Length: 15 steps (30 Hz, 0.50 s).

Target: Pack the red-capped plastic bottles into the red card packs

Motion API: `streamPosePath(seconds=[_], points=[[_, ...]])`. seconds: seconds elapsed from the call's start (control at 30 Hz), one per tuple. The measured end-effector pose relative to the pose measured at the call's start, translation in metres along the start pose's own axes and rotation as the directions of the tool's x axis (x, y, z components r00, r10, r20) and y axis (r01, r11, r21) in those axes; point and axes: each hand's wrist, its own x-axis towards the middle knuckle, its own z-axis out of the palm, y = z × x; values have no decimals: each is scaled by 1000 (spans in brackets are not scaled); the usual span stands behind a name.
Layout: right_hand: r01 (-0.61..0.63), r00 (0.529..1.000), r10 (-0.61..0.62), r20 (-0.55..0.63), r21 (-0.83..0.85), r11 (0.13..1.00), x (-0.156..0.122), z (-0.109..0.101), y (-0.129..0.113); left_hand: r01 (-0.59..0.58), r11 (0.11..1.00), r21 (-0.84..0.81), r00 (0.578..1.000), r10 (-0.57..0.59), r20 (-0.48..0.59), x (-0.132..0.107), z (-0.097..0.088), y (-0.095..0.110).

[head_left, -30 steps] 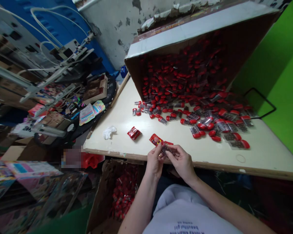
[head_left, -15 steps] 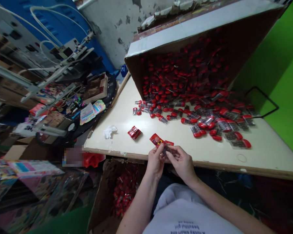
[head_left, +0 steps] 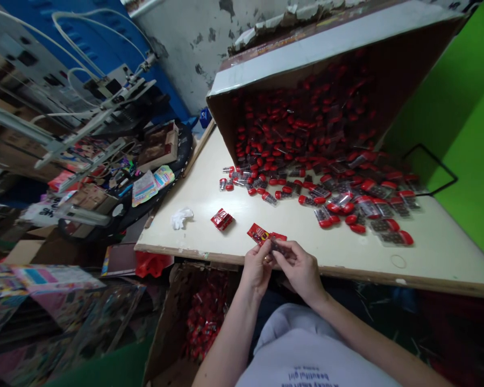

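Note:
My left hand (head_left: 256, 266) and my right hand (head_left: 299, 267) meet at the near edge of the cream table (head_left: 435, 252). Both pinch one small clear packet (head_left: 277, 246) between their fingertips. A red printed label (head_left: 259, 233) sticks up from the left hand's fingers, touching the packet. A second red label stack (head_left: 221, 219) lies on the table to the left. Several red-capped packets (head_left: 358, 207) are spread across the table, spilling from a tipped cardboard box (head_left: 306, 113).
A crumpled white scrap (head_left: 181, 217) lies near the table's left edge. Below the table's front edge stands an open carton (head_left: 173, 322) holding red packets (head_left: 205, 314). Cluttered machinery (head_left: 105, 102) and printed sheets fill the left. A green wall (head_left: 468, 118) rises on the right.
The hands stay in place at the table edge, the fingers shifting slightly on the packet. Nothing else has moved.

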Motion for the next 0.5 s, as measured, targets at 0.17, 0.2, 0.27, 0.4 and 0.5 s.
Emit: streamPosePath(seconds=[0.17, 0.2, 0.27, 0.4, 0.5], points=[[-261, 965, 234, 118, 357, 897, 3, 3, 3, 40, 999, 28, 994, -42, 104, -5, -6, 2], [-278, 961, 251, 120, 378, 883, 3, 4, 3, 42, 999, 30, 992, -46, 116, -5, -6, 2], [-293, 956, 274, 105, 408, 865, 3, 4, 4, 53, 998, 31, 988, -57, 142, -7, -5, 3], [-300, 951, 300, 72, 451, 841, 6, 5, 5, 66, 998, 15, 978, -68, 196, -7, -1, 6], [-276, 958, 281, 54, 430, 860, 9, 6, 6, 82, 997, 3, 976, -81, 202, -6, 0, 8]])
